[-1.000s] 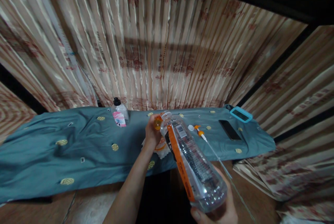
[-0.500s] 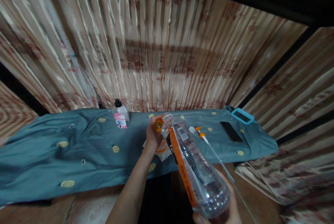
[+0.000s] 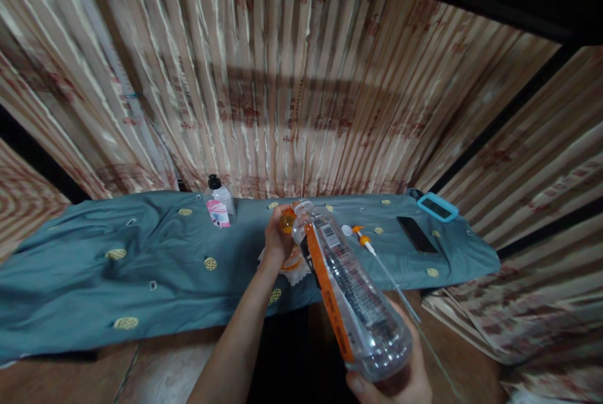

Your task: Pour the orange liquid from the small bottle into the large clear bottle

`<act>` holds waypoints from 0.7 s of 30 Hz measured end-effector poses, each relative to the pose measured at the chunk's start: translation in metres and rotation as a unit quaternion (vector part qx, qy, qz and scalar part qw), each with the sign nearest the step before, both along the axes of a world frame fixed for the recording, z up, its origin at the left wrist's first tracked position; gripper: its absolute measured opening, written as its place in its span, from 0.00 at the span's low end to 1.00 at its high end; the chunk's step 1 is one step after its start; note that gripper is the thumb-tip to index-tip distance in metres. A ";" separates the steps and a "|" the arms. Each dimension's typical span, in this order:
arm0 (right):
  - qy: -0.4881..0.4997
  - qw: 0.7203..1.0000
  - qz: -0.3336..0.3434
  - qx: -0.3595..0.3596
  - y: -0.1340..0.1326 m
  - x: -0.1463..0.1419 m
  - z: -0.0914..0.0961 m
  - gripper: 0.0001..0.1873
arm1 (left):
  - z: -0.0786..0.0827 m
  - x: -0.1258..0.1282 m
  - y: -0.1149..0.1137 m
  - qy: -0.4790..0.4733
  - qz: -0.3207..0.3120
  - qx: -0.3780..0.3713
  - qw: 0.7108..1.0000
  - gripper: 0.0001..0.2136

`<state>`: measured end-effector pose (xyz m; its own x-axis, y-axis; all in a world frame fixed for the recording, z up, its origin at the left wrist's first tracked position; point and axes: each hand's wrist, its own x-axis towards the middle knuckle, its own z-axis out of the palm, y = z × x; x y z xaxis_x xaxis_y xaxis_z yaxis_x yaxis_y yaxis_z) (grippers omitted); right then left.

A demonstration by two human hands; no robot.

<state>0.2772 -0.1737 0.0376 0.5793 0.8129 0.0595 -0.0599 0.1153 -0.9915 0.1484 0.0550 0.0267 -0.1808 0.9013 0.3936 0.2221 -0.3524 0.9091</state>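
My right hand [image 3: 400,366] grips a large clear pump bottle [image 3: 353,291] near its base. The bottle is tilted, its neck pointing up and away from me, and an orange and white label runs along it. My left hand [image 3: 277,237] is closed around a small amber-orange container [image 3: 287,220], whose far side is hidden by the fingers. The two mouths are close together or touching; I cannot tell which. Below my left hand lies a white and orange packet [image 3: 294,269] with a zigzag edge. To the right rests an orange pump head [image 3: 363,240] with its long tube.
A clear bottle with a black cap and pink label [image 3: 219,204] stands left on the green patterned cloth [image 3: 179,278]. A white disc [image 3: 347,230], a dark phone [image 3: 416,235] and a blue-framed device [image 3: 438,207] lie at right. Curtains hang behind.
The view has shifted slightly. Both hands keep their hold, and the large bottle and amber container stay almost the same relative to each other.
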 end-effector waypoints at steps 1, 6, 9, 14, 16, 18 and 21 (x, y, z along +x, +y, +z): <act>-0.008 1.000 0.003 0.002 0.000 0.001 -0.001 0.53 | 0.000 0.000 0.000 0.000 0.002 0.000 1.000 0.12; -0.010 1.000 -0.007 0.003 0.001 0.001 -0.004 0.53 | -0.002 0.000 0.000 -0.013 -0.001 0.004 1.000 0.14; -0.010 1.000 -0.015 0.000 0.002 -0.001 0.000 0.53 | -0.001 0.000 -0.001 -0.010 -0.003 -0.001 1.000 0.13; -0.027 0.999 -0.020 0.004 0.002 -0.001 0.004 0.52 | 0.001 0.000 -0.002 -0.004 -0.005 0.003 1.000 0.14; -0.033 0.999 -0.018 0.006 0.002 0.000 0.003 0.51 | 0.002 0.000 -0.002 -0.006 -0.009 0.000 1.000 0.14; -0.036 0.999 -0.010 0.004 0.002 0.001 0.003 0.51 | 0.002 0.000 -0.002 -0.006 -0.010 -0.005 1.000 0.14; -0.041 0.999 -0.003 0.009 0.001 0.001 0.002 0.50 | 0.003 -0.001 -0.002 0.001 -0.009 -0.011 1.000 0.14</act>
<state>0.2786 -0.1724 0.0395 0.5765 0.8081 0.1208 0.0219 0.1326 -0.9909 0.1474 0.0531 0.0293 -0.1632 0.9130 0.3740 0.2179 -0.3363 0.9162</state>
